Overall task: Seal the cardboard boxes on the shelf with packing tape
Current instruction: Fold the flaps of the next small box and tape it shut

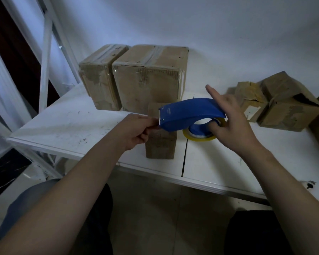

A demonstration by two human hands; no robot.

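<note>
Left grip [136, 131] was seen with thumb and fingers pinched together at the toothed mouth of the blue tape dispenser [188, 113]; what was pinched was judged to be the tape end, though the clear film itself could not be made out. Right grip [232, 122] was wrapped about the dispenser's rear, fingers curled in through the core of the yellowish tape roll [199, 138] and the forefinger stuck out straight. The dispenser was held in the air with its long axis running left to right. The small cardboard box [160, 144] lay directly beneath its mouth, near the front edge of the white shelf [72, 126], and its visible length ran from front to back, crosswise to the dispenser. The left grip was the nearer of the two, overlapping the box's left side, while the right was held off to the box's right. A downward move to the box's top was judged to be what the drawn tape called for. Whether the flaps were closed could not be told, as the top was largely hidden. At the back, a narrow box [98, 78] and a large box [149, 78] stood side by side, touching, with clear tape already across their tops. Well apart to the right, two crumpled boxes [252, 100] [289, 109] were seen, the farther one with a dark gap at a flap; no contents were visible in any box
</note>
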